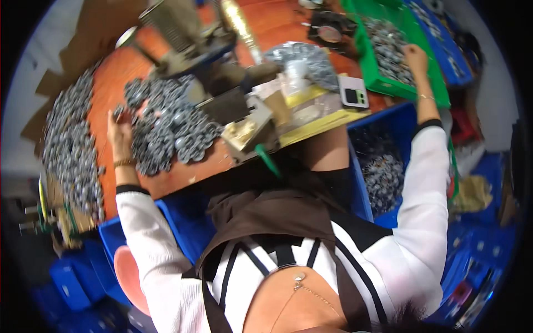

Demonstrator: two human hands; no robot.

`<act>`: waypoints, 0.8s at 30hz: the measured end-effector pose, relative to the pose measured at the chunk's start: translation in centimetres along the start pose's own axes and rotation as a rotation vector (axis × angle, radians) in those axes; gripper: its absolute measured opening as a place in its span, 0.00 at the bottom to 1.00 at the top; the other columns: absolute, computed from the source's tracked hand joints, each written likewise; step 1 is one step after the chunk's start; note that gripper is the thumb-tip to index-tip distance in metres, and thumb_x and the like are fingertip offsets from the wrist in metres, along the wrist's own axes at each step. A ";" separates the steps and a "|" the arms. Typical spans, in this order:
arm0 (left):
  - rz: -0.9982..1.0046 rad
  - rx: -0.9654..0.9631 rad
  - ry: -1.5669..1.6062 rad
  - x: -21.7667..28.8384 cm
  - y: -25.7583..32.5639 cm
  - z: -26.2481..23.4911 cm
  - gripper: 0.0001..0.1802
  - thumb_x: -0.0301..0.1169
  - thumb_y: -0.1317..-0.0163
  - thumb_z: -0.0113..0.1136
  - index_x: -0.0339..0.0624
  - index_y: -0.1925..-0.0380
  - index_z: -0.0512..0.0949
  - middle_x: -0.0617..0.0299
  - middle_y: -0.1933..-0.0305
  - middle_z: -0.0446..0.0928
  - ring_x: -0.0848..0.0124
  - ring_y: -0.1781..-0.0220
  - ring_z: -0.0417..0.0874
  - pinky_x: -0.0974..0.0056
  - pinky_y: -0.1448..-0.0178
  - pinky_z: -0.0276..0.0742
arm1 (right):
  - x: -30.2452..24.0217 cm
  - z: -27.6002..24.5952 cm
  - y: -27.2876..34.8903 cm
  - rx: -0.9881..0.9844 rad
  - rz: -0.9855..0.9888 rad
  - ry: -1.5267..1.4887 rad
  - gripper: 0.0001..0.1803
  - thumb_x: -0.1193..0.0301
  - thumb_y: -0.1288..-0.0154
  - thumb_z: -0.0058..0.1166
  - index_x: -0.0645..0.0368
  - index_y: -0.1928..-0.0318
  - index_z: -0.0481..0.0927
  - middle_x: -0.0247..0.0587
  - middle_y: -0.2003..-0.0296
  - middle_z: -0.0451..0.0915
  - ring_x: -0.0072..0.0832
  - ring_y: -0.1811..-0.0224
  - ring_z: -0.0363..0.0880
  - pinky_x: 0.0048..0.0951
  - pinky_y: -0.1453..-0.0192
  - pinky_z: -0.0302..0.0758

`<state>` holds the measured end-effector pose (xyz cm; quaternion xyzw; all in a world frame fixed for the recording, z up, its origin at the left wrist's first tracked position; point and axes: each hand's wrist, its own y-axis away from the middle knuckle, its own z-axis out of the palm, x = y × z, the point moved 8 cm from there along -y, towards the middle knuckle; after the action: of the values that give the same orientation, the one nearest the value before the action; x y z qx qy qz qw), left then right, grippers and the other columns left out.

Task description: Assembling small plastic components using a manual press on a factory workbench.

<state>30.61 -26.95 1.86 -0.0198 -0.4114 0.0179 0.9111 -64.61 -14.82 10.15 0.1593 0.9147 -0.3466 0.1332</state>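
The heap of small round grey metal parts (166,130) lies on the orange worktop (183,175) — just right of my left hand (119,130), whose fingers pinch one part. My right hand (415,58) reaches into the green plastic tray (373,77); its grip cannot be told.

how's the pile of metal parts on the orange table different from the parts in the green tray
The pile lies loose on the bare orange table, by the left hand. The parts in the green tray are held in by its walls, and the right hand reaches into them. Both are small, round, grey metal pieces.
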 end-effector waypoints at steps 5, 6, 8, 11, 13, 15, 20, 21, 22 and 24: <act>-0.063 0.374 0.016 -0.9 1.7 -0.7 0.10 0.21 0.37 0.49 0.23 0.58 0.71 0.49 0.61 0.74 0.58 0.58 0.77 0.51 0.41 0.76 | -4.5 -8.3 -3.4 0.374 0.076 -0.358 0.14 0.61 0.35 0.57 0.61 0.63 0.82 0.33 0.72 0.83 0.16 0.74 0.77 0.19 0.68 0.71; -0.135 0.430 -0.012 -2.1 1.8 -0.3 0.09 0.19 0.38 0.50 0.26 0.60 0.73 0.54 0.67 0.73 0.60 0.66 0.76 0.55 0.46 0.79 | -6.0 -9.6 -3.2 0.431 0.076 -0.436 0.13 0.63 0.34 0.56 0.62 0.61 0.81 0.32 0.72 0.82 0.14 0.74 0.75 0.16 0.70 0.69; -0.165 0.379 -0.383 -2.4 1.3 0.1 0.09 0.21 0.39 0.51 0.31 0.60 0.77 0.59 0.72 0.72 0.61 0.75 0.73 0.58 0.53 0.80 | -8.7 -10.9 -2.8 0.414 0.045 -0.546 0.13 0.64 0.33 0.56 0.63 0.59 0.79 0.33 0.71 0.82 0.15 0.75 0.74 0.16 0.71 0.68; 0.045 0.164 -1.293 -2.2 0.4 3.2 0.12 0.28 0.42 0.57 0.36 0.58 0.80 0.51 0.62 0.79 0.57 0.64 0.80 0.60 0.54 0.78 | -9.8 -11.9 -1.8 0.329 0.076 -0.752 0.14 0.70 0.32 0.53 0.65 0.50 0.75 0.38 0.66 0.82 0.17 0.71 0.75 0.16 0.70 0.67; 0.229 0.033 -1.752 -3.4 0.0 6.6 0.16 0.30 0.44 0.60 0.36 0.56 0.80 0.46 0.54 0.80 0.57 0.54 0.83 0.60 0.51 0.76 | -9.2 -11.3 -1.4 0.092 0.152 -1.174 0.14 0.73 0.31 0.50 0.66 0.48 0.74 0.43 0.60 0.81 0.18 0.65 0.75 0.17 0.65 0.68; 0.287 -0.116 -1.917 -4.6 0.5 8.7 0.20 0.32 0.47 0.64 0.36 0.54 0.79 0.47 0.60 0.82 0.56 0.58 0.84 0.59 0.52 0.76 | -10.8 -11.7 0.4 -0.013 0.150 -1.263 0.16 0.74 0.30 0.46 0.67 0.44 0.72 0.46 0.53 0.79 0.23 0.55 0.76 0.18 0.58 0.71; 0.100 -0.125 -1.821 -5.1 -0.2 8.6 0.24 0.34 0.51 0.69 0.38 0.52 0.79 0.53 0.69 0.81 0.66 0.68 0.82 0.63 0.62 0.76 | -19.3 -12.9 8.3 -0.431 0.010 -1.457 0.18 0.73 0.29 0.44 0.67 0.41 0.69 0.46 0.48 0.76 0.31 0.45 0.74 0.25 0.47 0.71; 0.102 -0.124 -1.822 -4.9 0.0 8.4 0.24 0.34 0.51 0.69 0.38 0.52 0.79 0.53 0.69 0.81 0.66 0.68 0.82 0.63 0.62 0.76 | -19.7 -13.3 10.0 -0.443 -0.009 -1.468 0.18 0.74 0.30 0.45 0.67 0.42 0.70 0.45 0.51 0.77 0.31 0.48 0.75 0.25 0.49 0.70; 0.113 -0.042 -1.785 -4.3 0.1 7.7 0.23 0.34 0.50 0.69 0.38 0.53 0.79 0.55 0.70 0.81 0.69 0.70 0.82 0.64 0.63 0.75 | -20.4 -13.4 11.4 -0.457 -0.026 -1.481 0.17 0.74 0.31 0.47 0.67 0.43 0.71 0.44 0.54 0.77 0.30 0.51 0.75 0.25 0.51 0.70; 0.122 0.095 -1.786 -3.2 1.1 8.3 0.21 0.33 0.46 0.67 0.38 0.52 0.79 0.60 0.73 0.80 0.77 0.72 0.79 0.70 0.70 0.71 | -21.2 -13.7 14.1 -0.448 0.009 -1.485 0.14 0.75 0.32 0.49 0.66 0.48 0.74 0.42 0.62 0.76 0.29 0.62 0.73 0.25 0.59 0.70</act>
<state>22.29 -25.83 4.86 0.0176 -0.9641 0.0920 0.2486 -41.65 0.17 19.26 -0.1415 0.6333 -0.1687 0.7419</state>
